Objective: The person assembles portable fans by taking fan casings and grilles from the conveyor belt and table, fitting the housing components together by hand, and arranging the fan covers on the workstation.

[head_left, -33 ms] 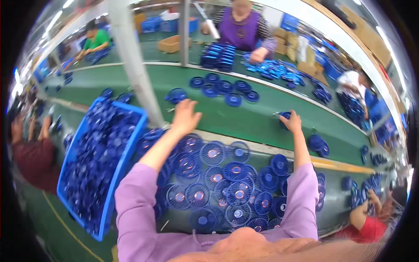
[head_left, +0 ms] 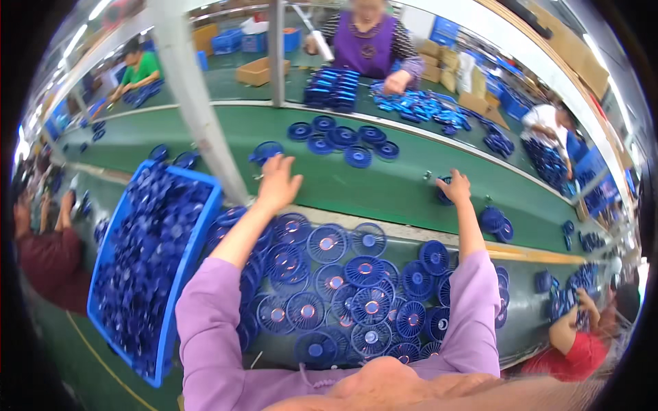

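Observation:
My left hand point(head_left: 276, 185) reaches over the green conveyor belt point(head_left: 329, 181) with fingers apart. Its fingertips are just short of a blue round fan part point(head_left: 266, 151), and its palm looks empty. Farther right, my right hand point(head_left: 456, 187) hovers at a dark blue round part point(head_left: 445, 194) on the belt, thumb and fingers spread; the hand partly hides that part. Several blue round grilles point(head_left: 357, 156) lie grouped on the belt between and beyond my hands. In front of me, many blue fan grilles point(head_left: 327, 242) overlap on the work table.
A blue crate point(head_left: 179, 301) heaped with small blue parts stands at my left, beside a white post point(head_left: 199, 103). More blue parts point(head_left: 493, 220) sit on the belt at right. Across it, a person in purple point(head_left: 368, 44) handles shiny blue pieces. Other people work at both sides.
The view has shifted slightly, moving the scene a little left. My right thumb and fingers have spread apart at the dark blue part. My left hand stays open near its fan part.

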`<state>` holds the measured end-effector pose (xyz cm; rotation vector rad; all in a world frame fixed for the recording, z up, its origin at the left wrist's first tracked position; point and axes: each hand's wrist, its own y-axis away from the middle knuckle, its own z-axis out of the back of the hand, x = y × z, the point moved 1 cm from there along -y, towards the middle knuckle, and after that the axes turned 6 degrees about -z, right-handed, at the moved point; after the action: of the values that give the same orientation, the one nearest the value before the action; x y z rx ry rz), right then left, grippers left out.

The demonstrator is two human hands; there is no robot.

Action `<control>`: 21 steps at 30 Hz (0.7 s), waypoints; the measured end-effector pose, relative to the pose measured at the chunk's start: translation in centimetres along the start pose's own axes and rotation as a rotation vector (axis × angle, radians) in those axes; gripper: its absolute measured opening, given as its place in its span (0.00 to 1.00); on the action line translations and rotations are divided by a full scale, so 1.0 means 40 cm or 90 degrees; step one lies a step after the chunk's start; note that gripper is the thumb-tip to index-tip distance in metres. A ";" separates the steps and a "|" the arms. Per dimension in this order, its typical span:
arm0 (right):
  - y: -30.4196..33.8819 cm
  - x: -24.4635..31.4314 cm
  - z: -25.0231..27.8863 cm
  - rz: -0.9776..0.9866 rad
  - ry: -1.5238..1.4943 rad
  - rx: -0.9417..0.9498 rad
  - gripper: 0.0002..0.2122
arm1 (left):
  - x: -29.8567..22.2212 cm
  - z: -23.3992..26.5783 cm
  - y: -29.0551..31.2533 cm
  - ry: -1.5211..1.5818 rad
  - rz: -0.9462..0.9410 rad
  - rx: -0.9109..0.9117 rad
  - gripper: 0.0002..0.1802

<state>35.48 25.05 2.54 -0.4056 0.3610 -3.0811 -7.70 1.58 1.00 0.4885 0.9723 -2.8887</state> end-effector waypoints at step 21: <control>-0.171 0.354 -0.283 0.100 -0.276 0.126 0.34 | 0.241 -0.152 -0.088 -0.052 0.121 -0.071 0.24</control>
<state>19.01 33.64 -2.93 -0.9555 0.0704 -2.7379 -15.69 8.50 -4.55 0.4253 1.0084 -2.6481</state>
